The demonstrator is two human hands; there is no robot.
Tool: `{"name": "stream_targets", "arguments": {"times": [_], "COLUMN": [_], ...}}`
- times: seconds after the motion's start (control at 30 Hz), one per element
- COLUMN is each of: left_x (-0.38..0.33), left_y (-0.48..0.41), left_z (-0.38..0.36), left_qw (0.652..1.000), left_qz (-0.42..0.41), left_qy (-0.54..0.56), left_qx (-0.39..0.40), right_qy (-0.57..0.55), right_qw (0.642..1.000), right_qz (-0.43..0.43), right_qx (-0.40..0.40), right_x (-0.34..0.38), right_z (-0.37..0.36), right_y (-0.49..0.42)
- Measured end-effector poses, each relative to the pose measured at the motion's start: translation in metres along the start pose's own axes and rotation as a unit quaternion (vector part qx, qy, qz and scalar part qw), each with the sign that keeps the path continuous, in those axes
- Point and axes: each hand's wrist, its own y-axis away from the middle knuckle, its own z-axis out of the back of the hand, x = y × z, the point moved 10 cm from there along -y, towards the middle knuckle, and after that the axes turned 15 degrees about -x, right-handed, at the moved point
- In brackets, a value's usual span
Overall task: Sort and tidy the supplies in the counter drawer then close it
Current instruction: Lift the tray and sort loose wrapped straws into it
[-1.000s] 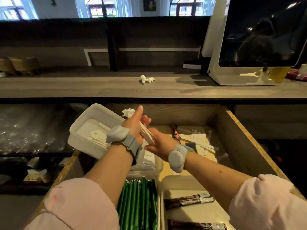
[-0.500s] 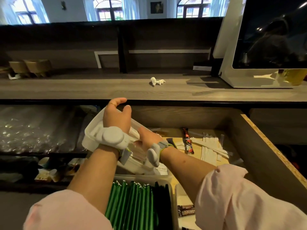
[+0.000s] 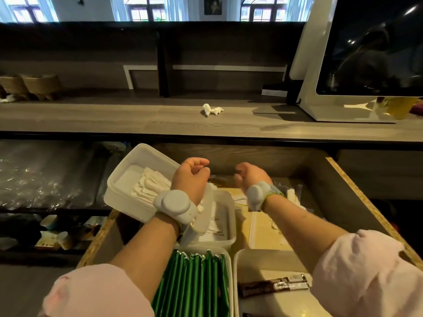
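- Our left hand (image 3: pixel 192 177) has let go; its grip is loosely curled, empty.
- Our right hand (image 3: pixel 249 176) blurs; grip unclear.
- Paper packets (image 3: pixel 148 186) now lie in the white tub (image 3: pixel 128 207), tilted at the far-left corner of the open drawer (image 3: pixel 357 192).

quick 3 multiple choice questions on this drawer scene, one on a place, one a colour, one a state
1. Where does the crumpled paper lie? A on the floor; B on the counter; C on a chair
2. What colour are the long sticks in the front tray? A red; B blue; C green
3. How is the drawer? A pulled open; B shut; C taken out and set on the floor
Key: 1 B, it sits on the wooden top behind the drawer; 2 C, every wrapper is green; 3 A, its contents lie in view.
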Motion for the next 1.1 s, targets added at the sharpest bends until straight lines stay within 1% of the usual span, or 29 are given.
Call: {"name": "stream_targets", "arguments": {"times": [0.07,0.1,0.17,0.2,0.27,0.33,0.4,0.47,0.53,0.57,0.67,0.7,0.83,0.93,1.03,1.1], "left_x": [0.001,0.002,0.003,0.004,0.007,0.010,0.013,0.015,0.016,0.017,0.019,0.019,0.022,0.022,0.020,0.021], "left_y": [0.010,0.014,0.021,0.023,0.026,0.026,0.025,0.024,0.024,0.023,0.021,0.021,0.022,0.021,0.022,0.022], "left_z": [-0.018,-0.025,-0.037,-0.041,-0.047,-0.050,-0.051,-0.051,-0.050,-0.050,-0.052,-0.052,-0.054,-0.057,-0.058,-0.057], "left_qw": [0.999,0.998,0.996,0.994,0.992,0.990,0.990,0.990,0.991,0.991,0.991,0.990,0.990,0.989,0.989,0.989], "left_qz": [-0.013,-0.020,-0.033,-0.037,-0.039,-0.036,-0.031,-0.027,-0.026,-0.026,-0.023,-0.024,-0.030,-0.031,-0.038,-0.038], "left_qy": [-0.011,-0.018,-0.030,-0.036,-0.047,-0.052,-0.056,-0.057,-0.055,-0.054,-0.056,-0.056,-0.048,-0.046,-0.045,-0.047], "left_qx": [0.037,0.052,0.079,0.091,0.112,0.124,0.127,0.125,0.121,0.119,0.123,0.125,0.127,0.133,0.138,0.138], "right_qy": [0.092,0.129,0.180,0.189,0.161,0.123,0.101,0.121,0.177,0.185,0.181,0.173,0.157,0.130,0.080,0.064], "right_qw": [0.990,0.981,0.965,0.960,0.959,0.964,0.970,0.973,0.968,0.967,0.960,0.962,0.971,0.975,0.973,0.971], "right_qz": [-0.105,-0.142,-0.187,-0.200,-0.222,-0.222,-0.204,-0.177,-0.140,-0.141,-0.196,-0.201,-0.176,-0.180,-0.215,-0.232], "right_qx": [0.013,0.019,0.033,0.043,0.067,0.085,0.083,0.083,0.109,0.109,0.080,0.070,0.050,0.010,-0.003,0.004], "right_x": [-0.065,-0.089,-0.128,-0.142,-0.158,-0.159,-0.148,-0.131,-0.116,-0.110,-0.113,-0.113,-0.105,-0.112,-0.120,-0.122], "right_z": [0.011,0.016,0.020,0.017,0.001,-0.017,-0.029,-0.034,-0.042,-0.044,-0.055,-0.059,-0.047,-0.038,-0.027,-0.022], "right_y": [0.003,0.010,0.021,0.024,0.026,0.019,0.010,0.012,0.014,0.013,0.007,0.005,0.007,0.000,0.006,0.013]}}
